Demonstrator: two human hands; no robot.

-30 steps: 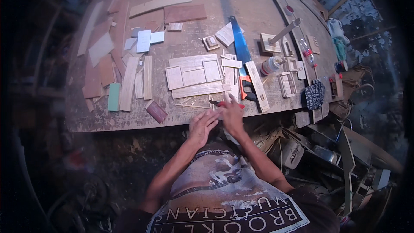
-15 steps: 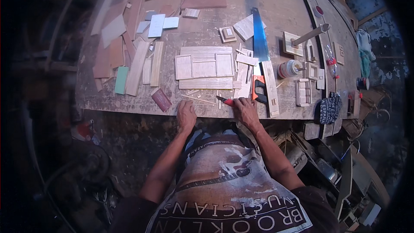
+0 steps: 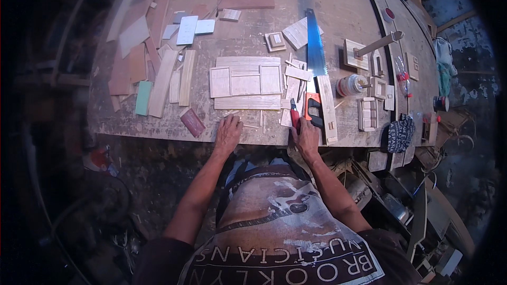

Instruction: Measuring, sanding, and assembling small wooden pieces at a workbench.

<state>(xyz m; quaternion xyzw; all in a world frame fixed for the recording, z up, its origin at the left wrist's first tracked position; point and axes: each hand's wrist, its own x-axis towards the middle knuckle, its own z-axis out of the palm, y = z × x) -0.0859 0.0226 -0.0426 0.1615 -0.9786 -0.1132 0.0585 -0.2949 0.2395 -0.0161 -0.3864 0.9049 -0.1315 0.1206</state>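
Observation:
My right hand (image 3: 307,138) is closed around a red and black utility knife (image 3: 294,114), which points away from me at the table's front edge. My left hand (image 3: 228,135) rests on the tabletop to the left, fingers stretched forward beside a thin wooden strip (image 3: 250,125). Just beyond both hands lies a flat assembly of pale wooden panels (image 3: 245,84), with two framed pieces at its sides. Short wood slivers are scattered between it and the table edge. Next to the knife, a handsaw (image 3: 316,53) lies with its orange and black handle towards me.
A long wooden strip (image 3: 328,116) lies right of the saw. Farther right stand a glue jar (image 3: 348,85), a small wooden sofa shape (image 3: 367,114) and a dark printed cloth (image 3: 400,133). Board offcuts (image 3: 163,84) and a reddish sanding block (image 3: 193,122) are at the left.
The knife has turned from pointing left to pointing away from me, and my right hand has shifted slightly right and nearer. My left fingers have straightened forward.

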